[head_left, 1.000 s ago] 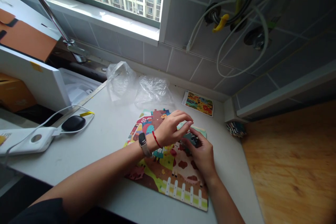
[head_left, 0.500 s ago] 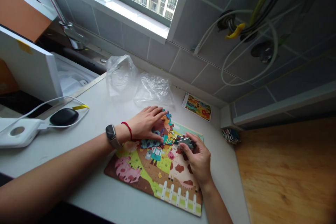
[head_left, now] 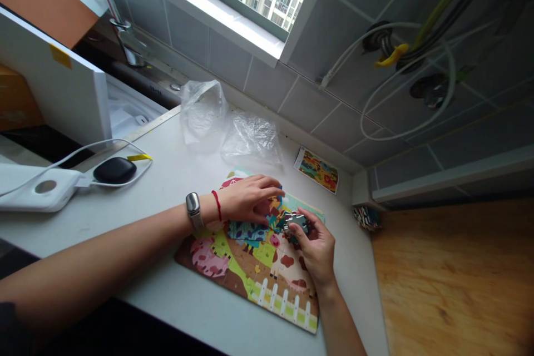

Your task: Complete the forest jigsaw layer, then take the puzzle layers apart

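Observation:
A farm puzzle board (head_left: 246, 272) with a pig, a cow and a white fence lies on the white counter. On its upper part rests a darker group of joined puzzle pieces (head_left: 248, 231). My left hand (head_left: 250, 197) lies over that group with its fingers spread, the fingertips at its far edge and the thumb at its near side. My right hand (head_left: 315, 242) pinches a small stack of puzzle pieces (head_left: 297, 223) between thumb and fingers, just right of the group and above the cow.
Crumpled clear plastic bags (head_left: 252, 139) lie behind the board. A small picture card (head_left: 317, 169) is near the wall. On the left are a white charger (head_left: 41, 186), a black oval object (head_left: 114, 171) and a cable. A sink and faucet (head_left: 133, 55) stand beyond.
The view has shifted a little. My left hand and the joined pieces under it have moved slightly toward my right hand, and more of the board's far left part shows.

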Demonstrator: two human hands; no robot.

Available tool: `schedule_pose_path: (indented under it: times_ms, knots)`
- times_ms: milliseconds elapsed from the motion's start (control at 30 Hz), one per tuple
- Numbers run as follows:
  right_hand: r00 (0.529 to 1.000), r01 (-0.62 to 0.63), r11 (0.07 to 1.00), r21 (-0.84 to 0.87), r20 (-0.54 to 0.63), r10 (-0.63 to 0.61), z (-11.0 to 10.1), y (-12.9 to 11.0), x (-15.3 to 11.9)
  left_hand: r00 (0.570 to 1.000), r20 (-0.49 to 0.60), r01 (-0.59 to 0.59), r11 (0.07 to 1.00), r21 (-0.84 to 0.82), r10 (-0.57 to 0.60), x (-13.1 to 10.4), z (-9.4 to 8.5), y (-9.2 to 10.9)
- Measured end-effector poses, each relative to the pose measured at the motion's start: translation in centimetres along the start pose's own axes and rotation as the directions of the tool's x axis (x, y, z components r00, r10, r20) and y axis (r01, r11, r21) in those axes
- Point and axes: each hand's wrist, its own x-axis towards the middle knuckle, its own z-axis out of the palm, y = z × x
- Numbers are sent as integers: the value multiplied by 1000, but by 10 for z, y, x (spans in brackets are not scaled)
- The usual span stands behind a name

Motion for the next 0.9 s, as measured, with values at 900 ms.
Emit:
schedule_pose_path:
  times_ms: [900]
  knots:
    - [997,59,998,-24,61,-57,3,-7,-1,916,25,347,757,-554,-401,4,11,8]
